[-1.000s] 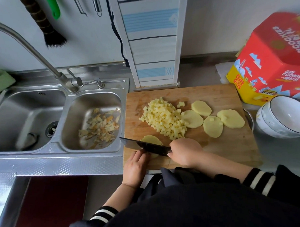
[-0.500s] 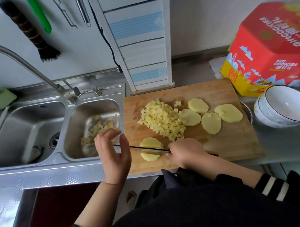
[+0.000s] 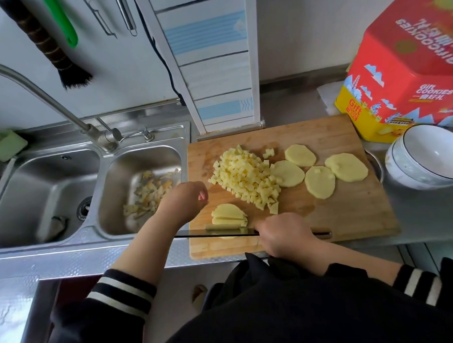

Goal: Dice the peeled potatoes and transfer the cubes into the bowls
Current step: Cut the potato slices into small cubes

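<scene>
Pale potato strips point(image 3: 229, 217) lie between loosely curled left grip point(image 3: 185, 201) (empty) and right grip point(image 3: 281, 233), clutching knife point(image 3: 217, 233).

The cutting board point(image 3: 322, 142) is pale wood with a fine straight grain and a matt, slightly stained face. The potato slices point(image 3: 346, 167) look moist and smooth, faintly shiny, as do the potato cubes point(image 3: 243, 177). The knife point(image 3: 217, 232) has a dark, glossy metal blade that mirrors the potato beside it. The sink point(image 3: 41, 183) is brushed stainless steel with a soft sheen, and the tap point(image 3: 37, 93) is the same dull metal. The bowls point(image 3: 425, 164) are glazed white ceramic, glossy. The cookie box point(image 3: 406, 70) has a smooth printed finish. The sleeve point(image 3: 122, 293) is dark knitted cloth with white stripes.
</scene>
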Available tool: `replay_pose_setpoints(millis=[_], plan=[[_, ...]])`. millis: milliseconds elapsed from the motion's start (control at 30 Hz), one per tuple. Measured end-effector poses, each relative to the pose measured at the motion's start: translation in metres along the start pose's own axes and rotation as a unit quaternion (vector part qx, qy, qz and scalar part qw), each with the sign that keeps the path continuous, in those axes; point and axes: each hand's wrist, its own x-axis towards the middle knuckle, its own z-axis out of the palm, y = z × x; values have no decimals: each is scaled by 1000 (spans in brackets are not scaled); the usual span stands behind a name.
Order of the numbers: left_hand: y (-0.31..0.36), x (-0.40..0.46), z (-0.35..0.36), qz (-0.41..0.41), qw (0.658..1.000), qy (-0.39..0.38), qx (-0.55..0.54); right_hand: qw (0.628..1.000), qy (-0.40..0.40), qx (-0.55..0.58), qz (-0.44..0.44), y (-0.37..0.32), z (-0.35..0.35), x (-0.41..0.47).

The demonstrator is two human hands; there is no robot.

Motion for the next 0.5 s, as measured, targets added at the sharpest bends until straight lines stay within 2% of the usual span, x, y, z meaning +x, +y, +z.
replay_pose_setpoints(millis=[333,500], plan=[[9,3,14,55,991,-124,-7,997,-45,17,52,-1,3,4],[22,7,22,71,967,-244,6,998,-44,22,47,-3,2,10]])
